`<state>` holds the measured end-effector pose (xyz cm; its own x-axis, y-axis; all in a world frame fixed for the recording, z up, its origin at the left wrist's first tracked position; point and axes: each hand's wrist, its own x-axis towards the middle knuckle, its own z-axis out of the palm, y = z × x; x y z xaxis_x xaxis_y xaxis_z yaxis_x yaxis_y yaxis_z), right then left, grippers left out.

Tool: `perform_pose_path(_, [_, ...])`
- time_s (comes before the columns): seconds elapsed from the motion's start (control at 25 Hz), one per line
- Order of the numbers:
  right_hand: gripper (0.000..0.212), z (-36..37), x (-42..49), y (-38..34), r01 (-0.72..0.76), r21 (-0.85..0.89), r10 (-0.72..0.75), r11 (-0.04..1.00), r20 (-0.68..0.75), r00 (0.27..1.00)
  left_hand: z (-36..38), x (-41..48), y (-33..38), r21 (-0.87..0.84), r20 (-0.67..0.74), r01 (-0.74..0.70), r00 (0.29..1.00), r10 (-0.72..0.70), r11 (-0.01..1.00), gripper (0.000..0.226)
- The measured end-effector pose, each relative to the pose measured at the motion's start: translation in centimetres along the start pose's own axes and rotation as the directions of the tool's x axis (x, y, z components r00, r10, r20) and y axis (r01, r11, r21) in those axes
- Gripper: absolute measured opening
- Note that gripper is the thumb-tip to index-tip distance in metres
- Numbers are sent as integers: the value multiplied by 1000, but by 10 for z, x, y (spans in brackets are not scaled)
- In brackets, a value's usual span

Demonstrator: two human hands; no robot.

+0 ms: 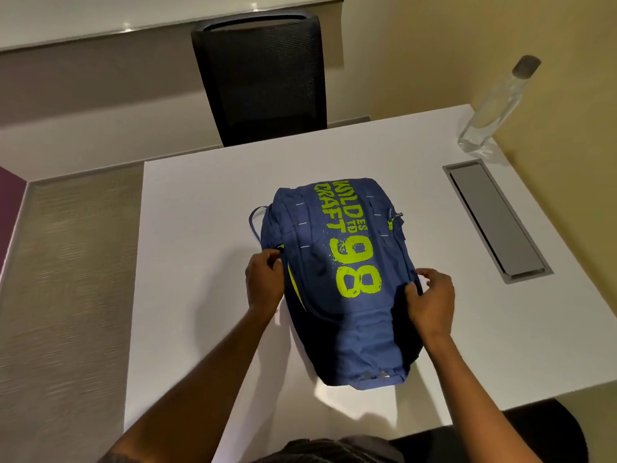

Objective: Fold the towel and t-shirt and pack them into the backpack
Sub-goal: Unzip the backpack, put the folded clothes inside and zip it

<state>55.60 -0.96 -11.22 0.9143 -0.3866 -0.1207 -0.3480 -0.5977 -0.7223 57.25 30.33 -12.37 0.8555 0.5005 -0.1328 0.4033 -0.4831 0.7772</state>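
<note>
A blue backpack (337,282) with lime-green lettering and "98" lies flat on the white table (200,228), its top pointing away from me. My left hand (265,282) pinches a zipper pull on the backpack's left side, where a slit shows lime-green lining. My right hand (430,299) grips the fabric at the backpack's right edge. No towel or t-shirt is in view.
A black mesh chair (260,78) stands behind the table's far edge. A clear bottle (494,105) with a grey cap stands at the far right corner. A grey cable hatch (494,218) is set into the table on the right.
</note>
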Motion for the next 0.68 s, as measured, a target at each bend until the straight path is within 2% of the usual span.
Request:
perform_pose_path(0.08, [22, 14, -12, -29, 23, 66, -24, 998, 14, 1000, 1, 23, -4, 47, 50, 2, 999, -4, 999, 23])
perform_pose_path(0.16, [14, 37, -29, -58, 20, 147, -37, 989, 110, 993, 4, 38, -8, 104, 109, 10, 994, -22, 995, 21])
perform_pose_path(0.28, [14, 74, -53, -92, 46, 183, -85, 982, 216, 973, 9, 44, -9, 202, 77, 9, 997, -25, 979, 20])
perform_pose_path(0.56, [15, 142, -65, -141, 95, -32, -77, 995, 361, 929, 3, 53, -22, 241, 74, -100, 994, 85, 965, 11])
perform_pose_path(0.68, [33, 166, -52, -167, 104, -188, -21, 977, 399, 917, -8, 45, -26, 189, 43, -178, 984, 173, 966, 7])
